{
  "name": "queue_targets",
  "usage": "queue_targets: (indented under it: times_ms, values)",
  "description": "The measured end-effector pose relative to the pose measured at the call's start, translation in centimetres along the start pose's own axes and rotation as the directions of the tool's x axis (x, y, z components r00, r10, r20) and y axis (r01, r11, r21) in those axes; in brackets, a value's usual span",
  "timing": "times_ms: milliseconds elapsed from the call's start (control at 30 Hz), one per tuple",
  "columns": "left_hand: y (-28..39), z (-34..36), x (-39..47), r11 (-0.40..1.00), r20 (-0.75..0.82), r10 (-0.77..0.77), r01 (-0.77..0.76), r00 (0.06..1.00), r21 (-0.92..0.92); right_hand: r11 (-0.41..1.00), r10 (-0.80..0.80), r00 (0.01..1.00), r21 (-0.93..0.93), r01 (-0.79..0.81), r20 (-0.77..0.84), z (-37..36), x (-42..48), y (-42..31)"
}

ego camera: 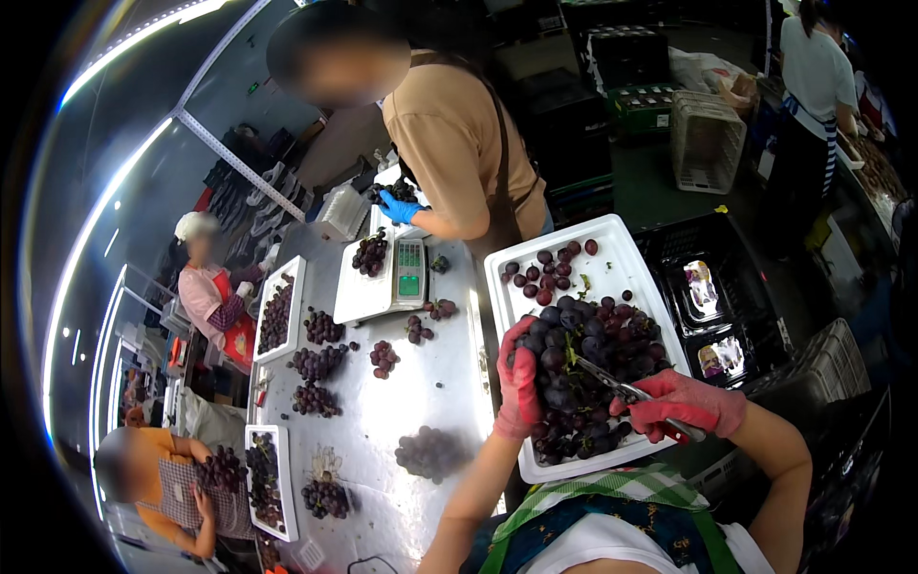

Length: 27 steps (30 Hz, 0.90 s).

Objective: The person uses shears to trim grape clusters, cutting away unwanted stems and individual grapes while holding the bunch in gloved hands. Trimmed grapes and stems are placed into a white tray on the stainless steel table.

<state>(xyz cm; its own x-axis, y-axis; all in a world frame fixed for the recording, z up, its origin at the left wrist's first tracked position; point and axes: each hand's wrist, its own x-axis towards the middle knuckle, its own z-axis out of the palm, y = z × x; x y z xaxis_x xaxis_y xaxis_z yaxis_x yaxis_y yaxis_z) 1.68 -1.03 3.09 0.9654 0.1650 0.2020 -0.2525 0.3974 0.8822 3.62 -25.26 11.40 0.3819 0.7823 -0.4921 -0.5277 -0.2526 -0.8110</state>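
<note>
A white tray (pixel 508 280) in front of me carries dark and reddish grape bunches, with loose red grapes at its far end. My left hand (pixel 519 380), in a red glove, holds the left side of a bunch of dark grapes (pixel 563 387). In my right hand (pixel 670 407), also red-gloved, are metal pruning snips (pixel 631 393), their tips at the green stem among the grapes. Part of the left fingers is hidden behind the bunch.
To the left, a metal table (pixel 401 402) bears several grape bunches and a digital scale (pixel 409 280). A blue-gloved co-worker (pixel 459 143) stands beyond; other people work further off. Black crates (pixel 717 287) with plastic packs lie right of my tray.
</note>
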Motion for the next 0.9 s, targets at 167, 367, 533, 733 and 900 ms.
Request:
queue_targets:
  times_ms: [167,367,533,733,900]
  values:
    - [-0.1,0.0,1.9,0.999,-0.055,-0.023,0.025,0.998,0.033,0.999,0.013,0.997,-0.053,-0.010,0.070,-0.7,-0.9,0.1]
    - [0.1,0.2,3.0,0.997,-0.047,0.011,-0.008,0.999,0.080,0.999,0.037,0.999,-0.032,-0.037,-0.003,-1.3,-1.5,0.9]
    - [-0.4,-0.2,3.2,0.989,-0.065,0.028,-0.018,0.997,0.146,0.994,-0.041,0.997,-0.106,0.033,-0.068,-1.7,-1.6,1.2]
    - [-1.0,-0.7,2.2,0.996,-0.127,-0.089,0.091,0.988,0.009,0.655,-0.440,0.849,-0.751,0.081,-0.292,-1.2,-0.7,1.2]
    - [-1.5,-0.5,1.1,0.976,-0.051,-0.150,0.140,0.987,-0.169,0.226,-0.677,0.702,-0.970,-0.087,-0.221,-1.4,-0.8,-1.1]
